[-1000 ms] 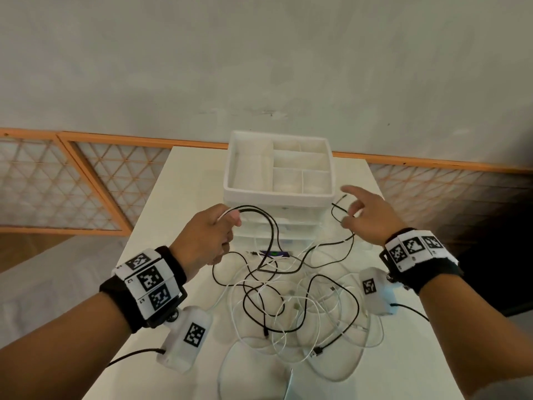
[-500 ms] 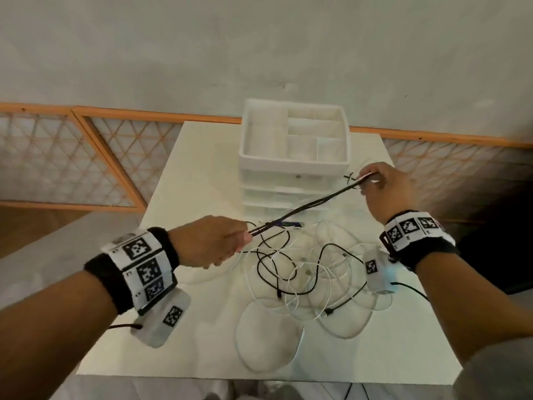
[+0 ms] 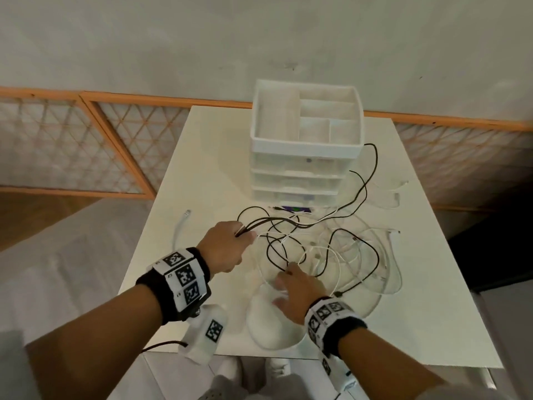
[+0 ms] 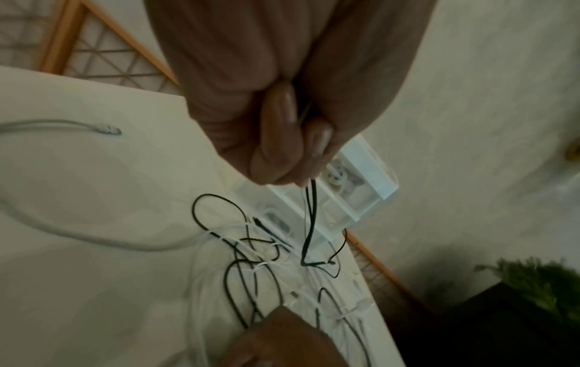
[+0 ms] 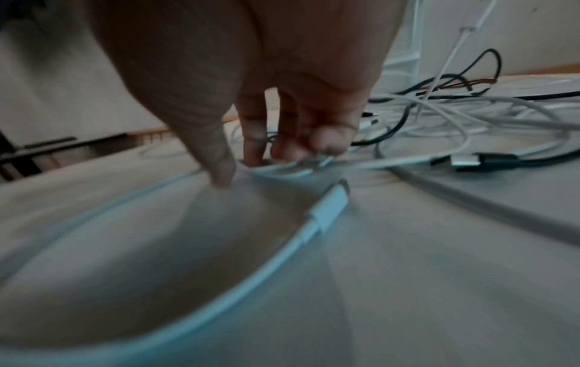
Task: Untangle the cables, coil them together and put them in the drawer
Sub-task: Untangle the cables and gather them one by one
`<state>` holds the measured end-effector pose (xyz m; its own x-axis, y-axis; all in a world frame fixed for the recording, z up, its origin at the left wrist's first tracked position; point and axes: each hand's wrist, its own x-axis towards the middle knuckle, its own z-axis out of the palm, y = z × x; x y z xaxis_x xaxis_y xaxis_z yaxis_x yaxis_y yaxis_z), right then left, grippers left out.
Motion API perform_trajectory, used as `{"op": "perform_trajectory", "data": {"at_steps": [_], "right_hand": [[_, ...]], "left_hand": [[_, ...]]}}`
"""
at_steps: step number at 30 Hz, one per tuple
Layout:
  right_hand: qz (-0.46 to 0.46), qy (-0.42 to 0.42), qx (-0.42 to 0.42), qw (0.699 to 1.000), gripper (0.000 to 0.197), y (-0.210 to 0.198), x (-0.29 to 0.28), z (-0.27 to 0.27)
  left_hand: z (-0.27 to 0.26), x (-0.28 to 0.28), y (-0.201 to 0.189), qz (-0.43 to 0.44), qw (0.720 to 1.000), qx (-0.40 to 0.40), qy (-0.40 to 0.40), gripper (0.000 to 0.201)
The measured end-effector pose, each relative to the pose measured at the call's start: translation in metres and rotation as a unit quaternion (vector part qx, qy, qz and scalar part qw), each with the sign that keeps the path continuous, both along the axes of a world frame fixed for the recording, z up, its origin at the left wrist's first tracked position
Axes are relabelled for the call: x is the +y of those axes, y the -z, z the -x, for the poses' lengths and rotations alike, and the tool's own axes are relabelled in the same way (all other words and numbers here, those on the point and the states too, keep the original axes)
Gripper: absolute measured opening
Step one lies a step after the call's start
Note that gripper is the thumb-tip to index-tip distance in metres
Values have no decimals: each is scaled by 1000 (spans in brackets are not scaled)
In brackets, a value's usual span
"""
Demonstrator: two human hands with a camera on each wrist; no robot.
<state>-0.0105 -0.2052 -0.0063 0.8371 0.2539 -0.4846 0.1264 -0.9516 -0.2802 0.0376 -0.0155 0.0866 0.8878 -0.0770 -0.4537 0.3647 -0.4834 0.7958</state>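
1. The step is untangling: left hand (image 3: pixel 227 246) clenches black cable (image 3: pixel 291 219) strands at frame centre
2. Right hand (image 3: pixel 298 288) fingers (image 5: pixel 329 141) pinch a white cable (image 5: pixel 282 171) on the desk (image 3: pixel 202 157)
3. Next, I think, pull it free; drawer unit (image 3: pixel 305 166) in the upper centre waits closed

Right hand (image 3: pixel 297 290) fingers (image 5: pixel 326 141) blurred; grasp unclear.

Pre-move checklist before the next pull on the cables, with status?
1. Left hand grips black cable: ok.
2. Right hand has a grip on a white cable: cannot tell, blurred.
3. Black free of white cables: not ok, loops cross.
4. Cables coiled: not ok.
5. Drawer unit has a drawer open: not ok, all shut.
6. Stray white cable gathered: not ok, lies apart.
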Motion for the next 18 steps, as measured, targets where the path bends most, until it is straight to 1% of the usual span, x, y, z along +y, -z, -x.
{"op": "perform_trajectory", "data": {"at_steps": [1, 2, 3, 5, 6, 7, 9, 11, 14, 15, 17, 18], "right_hand": [[15, -5, -20, 1000, 26, 1, 4, 0], [22, -8, -38, 999, 22, 1, 7, 0], [12, -9, -51, 999, 20, -2, 9, -2], [-47, 5, -87, 995, 16, -18, 11, -8], [-90, 14, -117, 989, 13, -32, 12, -14], [-133, 20, -154, 979, 11, -49, 12, -20], [-215, 30, -238, 947, 12, -91, 10, -35], [-287, 53, -319, 902, 12, -135, 2, -50], [-320, 109, -412, 846, 6, -196, -24, -71], [-335, 135, -440, 822, 5, -211, -35, -76], [-369, 179, -481, 775, 1, -234, -55, -82], [-376, 191, -492, 761, 2, -240, -63, -84]], "left_hand": [[0, -2, -4, 35, 999, 9, -12, 27], [1, -4, -6, 49, 999, 2, -11, 23], [1, -5, -8, 44, 999, -21, -2, 21], [-1, -7, -12, 2, 995, -97, 26, 24], [-3, -8, -13, -4, 992, -126, 29, 24], [-6, -9, -16, 11, 990, -141, 30, 24], [-10, -14, -22, 81, 987, -138, 24, 24], [-16, -18, -28, 130, 984, -125, 5, 25], [-28, -14, -29, 138, 984, -111, -33, 27], [-31, -10, -28, 136, 985, -101, -42, 25], [-35, -1, -25, 136, 986, -75, -52, 18], [-36, 4, -24, 135, 987, -65, -53, 17]]}}
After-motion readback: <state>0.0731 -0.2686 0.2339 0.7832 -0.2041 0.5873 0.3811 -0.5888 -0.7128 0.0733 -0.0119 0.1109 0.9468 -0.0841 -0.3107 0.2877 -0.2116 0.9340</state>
